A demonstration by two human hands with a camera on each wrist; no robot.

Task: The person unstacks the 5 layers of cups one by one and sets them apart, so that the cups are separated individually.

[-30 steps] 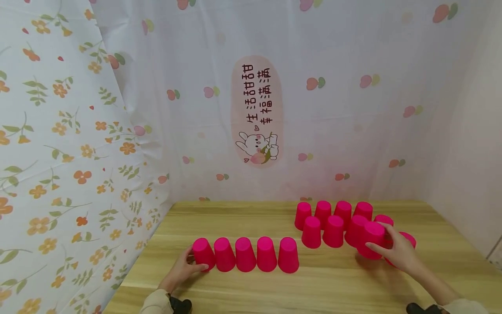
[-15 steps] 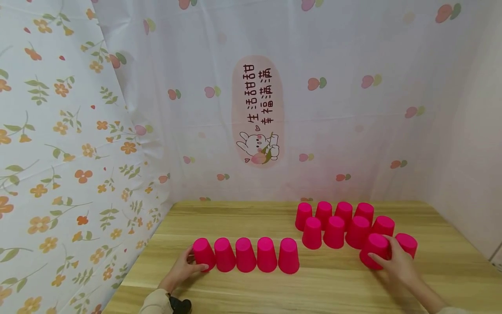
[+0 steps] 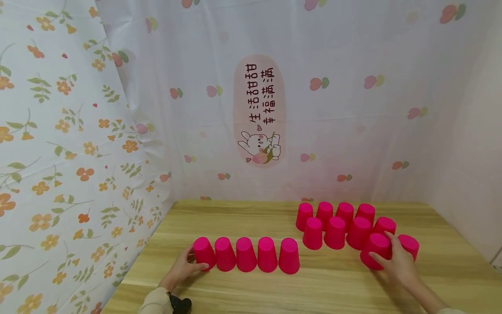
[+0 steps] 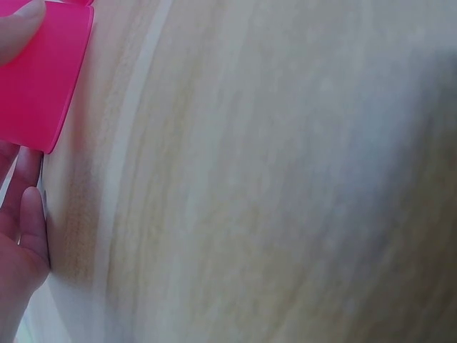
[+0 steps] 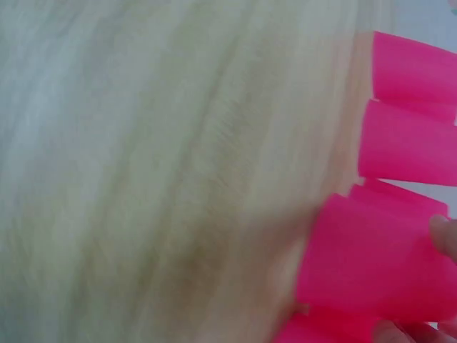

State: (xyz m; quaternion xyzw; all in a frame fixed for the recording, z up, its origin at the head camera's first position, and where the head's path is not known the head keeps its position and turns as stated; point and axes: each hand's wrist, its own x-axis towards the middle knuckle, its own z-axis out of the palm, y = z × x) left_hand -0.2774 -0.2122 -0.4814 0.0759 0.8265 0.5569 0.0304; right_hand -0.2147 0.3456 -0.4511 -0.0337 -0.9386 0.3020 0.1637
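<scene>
In the head view my left hand (image 3: 183,269) grips an upside-down pink cup (image 3: 204,255) at the left end of a front row, thumb on its near side. The left wrist view shows that same cup (image 4: 43,78) with the thumb across it. On the right, my right hand (image 3: 401,264) holds another upside-down pink cup (image 3: 375,252), thumb on its near side and fingers round its far side. This cup (image 5: 378,257) is also in the right wrist view, its rim at the table. One more pink cup (image 3: 409,247) stands partly hidden behind the right hand.
Along the front row stand further upturned pink cups, ending at one cup (image 3: 289,256). Two more rows stand at the back right, a nearer cup (image 3: 313,234) before a farther cup (image 3: 304,216). The wooden table (image 3: 243,296) meets a printed cloth (image 3: 204,174) behind.
My right hand has brought its cup down and towards me, in front of the back-right rows, uncovering cups behind it. The left hand stays on its cup.
</scene>
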